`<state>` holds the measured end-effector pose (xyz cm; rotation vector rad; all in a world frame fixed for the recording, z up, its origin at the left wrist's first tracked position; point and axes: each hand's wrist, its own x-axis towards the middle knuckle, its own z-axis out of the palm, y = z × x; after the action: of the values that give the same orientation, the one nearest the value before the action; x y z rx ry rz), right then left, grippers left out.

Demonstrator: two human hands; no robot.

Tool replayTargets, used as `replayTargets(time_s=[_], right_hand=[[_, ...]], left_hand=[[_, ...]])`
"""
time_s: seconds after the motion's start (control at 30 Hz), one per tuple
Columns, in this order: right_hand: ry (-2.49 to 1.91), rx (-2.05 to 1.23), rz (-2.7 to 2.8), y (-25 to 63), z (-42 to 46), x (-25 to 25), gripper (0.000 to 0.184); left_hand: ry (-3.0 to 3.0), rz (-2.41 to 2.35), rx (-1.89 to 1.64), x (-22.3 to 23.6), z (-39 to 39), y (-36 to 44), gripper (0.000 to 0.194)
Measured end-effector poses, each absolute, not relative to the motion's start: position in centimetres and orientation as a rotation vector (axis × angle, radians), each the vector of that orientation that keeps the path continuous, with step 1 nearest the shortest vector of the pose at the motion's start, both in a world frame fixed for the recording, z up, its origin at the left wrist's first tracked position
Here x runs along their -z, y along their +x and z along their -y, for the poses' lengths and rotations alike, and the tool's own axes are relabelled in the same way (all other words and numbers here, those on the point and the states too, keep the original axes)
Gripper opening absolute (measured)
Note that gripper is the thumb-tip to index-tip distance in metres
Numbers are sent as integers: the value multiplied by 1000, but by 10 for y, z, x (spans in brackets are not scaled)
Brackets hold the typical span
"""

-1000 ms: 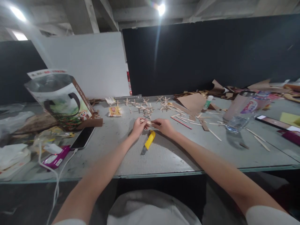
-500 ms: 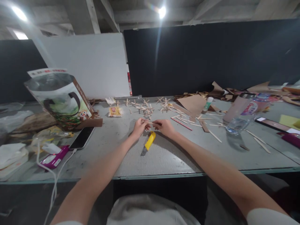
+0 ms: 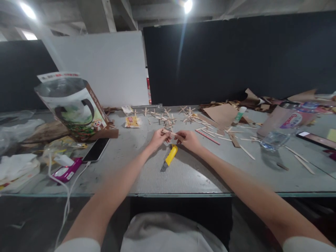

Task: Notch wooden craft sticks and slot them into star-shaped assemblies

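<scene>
My left hand [image 3: 158,138] pinches a small wooden stick [image 3: 170,133] just above the table. Closed fingertips of my right hand [image 3: 190,140] meet its other end; the fingers partly hide it, and whether more than one stick is there is too small to tell. Right below the hands lies a yellow utility knife [image 3: 171,156], its dark tip towards me. Beyond them stand several star-shaped pieces of crossed sticks [image 3: 168,120]. Loose wooden sticks [image 3: 246,152] and a red patterned straw-like stick [image 3: 208,137] are scattered to the right of my right hand.
On the left are a large snack bag [image 3: 75,112], a phone [image 3: 96,149] and a purple power bank [image 3: 67,170] with a white cable. A small yellow packet [image 3: 132,121] lies behind. To the right are cardboard [image 3: 222,115], a glue stick [image 3: 239,114], a bottle [image 3: 278,127] and another phone [image 3: 319,140].
The view has shifted, so the scene sits slightly further right and higher. Both hands stay together at the stick, which now shows more plainly between the fingers. The knife has not moved on the table.
</scene>
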<state>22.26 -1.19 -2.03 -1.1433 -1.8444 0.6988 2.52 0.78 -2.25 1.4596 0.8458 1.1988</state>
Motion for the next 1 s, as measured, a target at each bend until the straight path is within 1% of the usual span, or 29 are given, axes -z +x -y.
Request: replayTargets(time_s=[0.1, 0.23, 0.3, 0.4, 0.57, 0.83, 0.93, 0.97, 1.0], right_hand=[[-1175, -752, 1806, 222, 11, 22, 20], [-1195, -858, 1764, 221, 10, 24, 30], [-1204, -889, 1743, 221, 8, 26, 32], [-1233, -893, 1714, 223, 6, 28, 32], [-1272, -826, 1717, 227, 3, 28, 32], [-1239, -608, 1890, 224, 12, 21, 28], [-1240, -549, 1927, 223, 13, 21, 27], [-1245, -530, 1932, 223, 12, 22, 27], [-1252, -512, 1935, 223, 11, 22, 27]], left_hand=[[1461, -861, -1198, 24, -10, 24, 44], [1482, -898, -1207, 24, -13, 22, 47], [1499, -932, -1215, 24, -14, 22, 47], [1528, -1016, -1239, 24, -16, 20, 43], [1613, -1281, -1310, 19, -24, 6, 25], [1736, -1765, -1276, 19, -32, -15, 23], [1745, -1877, -1253, 22, -31, -15, 7], [1758, -1908, -1253, 22, -31, -15, 11], [1792, -1928, -1250, 21, -30, -14, 19]])
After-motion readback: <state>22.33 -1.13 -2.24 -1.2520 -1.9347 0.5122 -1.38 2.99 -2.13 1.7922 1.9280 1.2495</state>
